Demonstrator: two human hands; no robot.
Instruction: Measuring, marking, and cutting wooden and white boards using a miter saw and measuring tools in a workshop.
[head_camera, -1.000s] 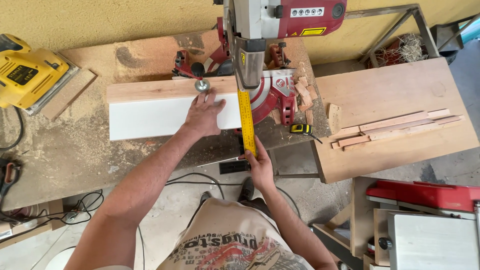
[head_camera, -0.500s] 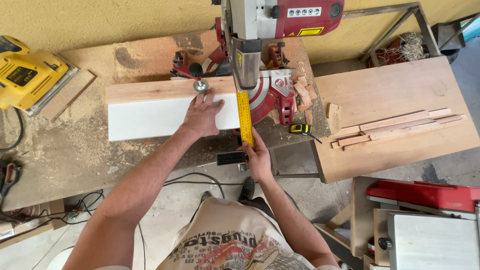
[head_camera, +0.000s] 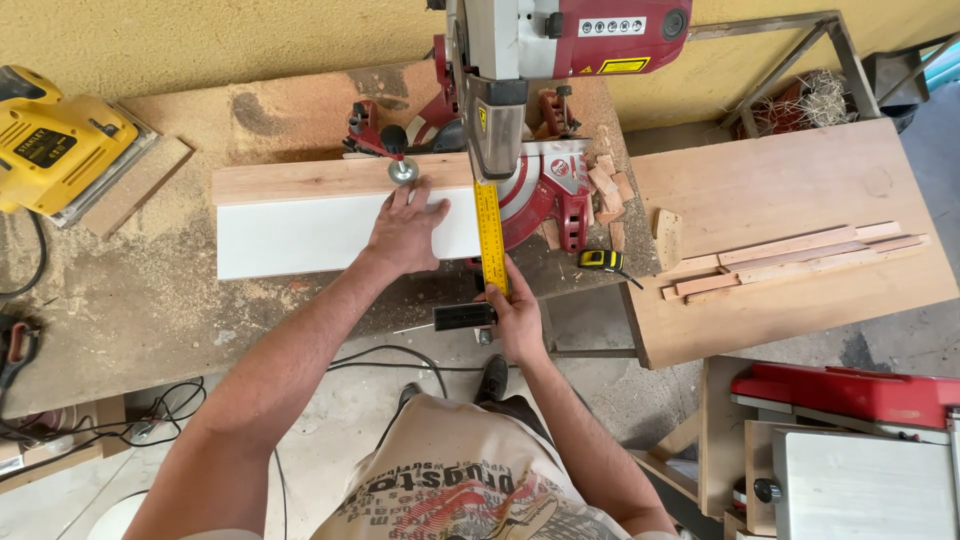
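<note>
Fingers (head_camera: 425, 200) of the left hand (head_camera: 405, 235) spread flat, pinning the long white wooden board (head_camera: 300, 235) on the sawdust-strewn tabletop (head_camera: 120, 290) against the red mitre saw (head_camera: 530, 120); the right hand (head_camera: 520, 315) pinches a yellow steel ruler (head_camera: 489, 235) across its end for squaring.

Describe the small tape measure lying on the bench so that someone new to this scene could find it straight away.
Start at the red mitre saw at the top centre, then drop to the bench edge right of its base. The tape measure lies there, a small yellow and black case. Unlike the pale wood offcuts beside it, it is two-coloured, with a thin dark cord trailing right.
</note>
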